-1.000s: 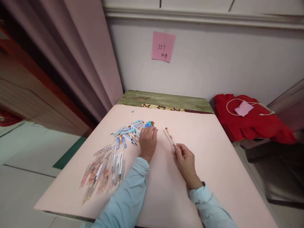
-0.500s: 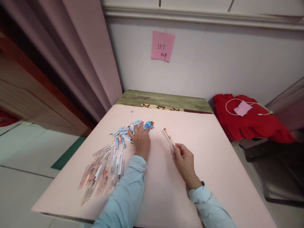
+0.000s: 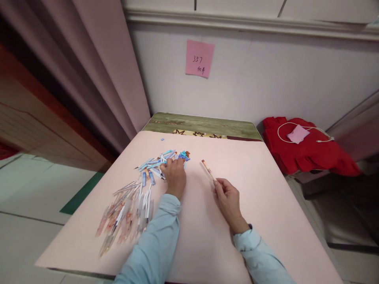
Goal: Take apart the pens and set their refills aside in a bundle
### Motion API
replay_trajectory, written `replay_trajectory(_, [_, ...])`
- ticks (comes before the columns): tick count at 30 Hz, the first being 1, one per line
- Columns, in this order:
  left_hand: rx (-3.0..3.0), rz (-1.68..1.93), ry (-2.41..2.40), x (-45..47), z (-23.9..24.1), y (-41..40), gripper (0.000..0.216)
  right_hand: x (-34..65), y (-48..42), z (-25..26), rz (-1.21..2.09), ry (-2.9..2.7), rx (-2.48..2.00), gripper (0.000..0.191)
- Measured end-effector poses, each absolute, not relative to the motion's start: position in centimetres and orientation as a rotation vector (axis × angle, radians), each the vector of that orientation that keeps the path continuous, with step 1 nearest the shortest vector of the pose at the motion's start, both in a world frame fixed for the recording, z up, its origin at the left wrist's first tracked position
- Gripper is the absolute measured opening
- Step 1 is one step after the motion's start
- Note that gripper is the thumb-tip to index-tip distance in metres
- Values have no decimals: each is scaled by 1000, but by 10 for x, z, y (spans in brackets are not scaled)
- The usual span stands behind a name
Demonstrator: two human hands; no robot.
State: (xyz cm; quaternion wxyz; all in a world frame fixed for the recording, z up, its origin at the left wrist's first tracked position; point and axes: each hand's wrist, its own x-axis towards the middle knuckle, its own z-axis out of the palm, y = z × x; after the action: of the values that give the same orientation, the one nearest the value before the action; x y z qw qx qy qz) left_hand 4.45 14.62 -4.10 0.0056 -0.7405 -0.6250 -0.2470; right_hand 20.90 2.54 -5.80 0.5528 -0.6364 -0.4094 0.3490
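Observation:
My left hand (image 3: 175, 176) rests on a heap of small blue and white pen parts (image 3: 155, 165) on the pink table (image 3: 266, 205), fingers curled over the pieces. What lies under the fingers is hidden. My right hand (image 3: 226, 196) pinches the lower end of a thin pale pen barrel (image 3: 208, 170) with a brown tip, pointing up and left above the table. Little blue caps (image 3: 183, 155) lie just beyond my left hand.
A spread of clear pen tubes (image 3: 127, 213) lies at the table's front left. A red cloth (image 3: 308, 154) with a white cable and pink note sits at the right. A pink sticky note (image 3: 199, 58) hangs on the wall. Curtains hang at the left.
My left hand has moved left from the blue caps onto the heap of blue and white parts. My right hand still holds the pen barrel, almost unmoved.

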Motion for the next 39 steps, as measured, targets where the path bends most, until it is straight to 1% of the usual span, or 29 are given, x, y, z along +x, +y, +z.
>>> replay_trajectory(3, [-2316, -918, -1970, 42, -41, 147, 21, 209, 26, -59, 828, -956, -1503, 38])
replay_trajectory(5, [-2298, -1166, -1981, 42, -39, 148, 14, 209, 26, -59, 824, -958, -1491, 38])
replay_trajectory(6, [-2283, -1368, -1987, 44, -37, 148, 10, 209, 26, -59, 822, -961, -1484, 37])
replay_trajectory(8, [-2232, -1930, -1999, 49, -34, 148, 2, 210, 26, -59, 815, -973, -1478, 37])
replay_trajectory(10, [-2116, -2591, -2009, 57, -33, 146, 10, 209, 26, -58, 812, -988, -1478, 36])
replay_trajectory(12, [-1928, -3173, -2032, 65, -34, 142, 17, 209, 26, -57, 807, -994, -1481, 35])
replay_trajectory(14, [-1748, -3566, -2049, 71, -36, 138, 21, 209, 26, -57, 800, -998, -1492, 36])
replay_trajectory(16, [-1634, -3790, -2023, 74, -38, 135, 22, 209, 26, -57, 789, -1007, -1507, 36])
replay_trajectory(18, [-1584, -3877, -2006, 75, -40, 134, 22, 209, 26, -57, 783, -1018, -1520, 35])
replay_trajectory(22, [-1572, -3890, -2024, 75, -40, 135, 22, 210, 26, -59, 780, -1028, -1537, 35])
replay_trajectory(29, [-1758, -3809, -1985, 75, -38, 133, 19, 210, 26, -59, 778, -1029, -1528, 35])
replay_trajectory(39, [-1897, -3674, -2063, 72, -38, 134, 19, 210, 25, -58, 768, -1027, -1529, 33])
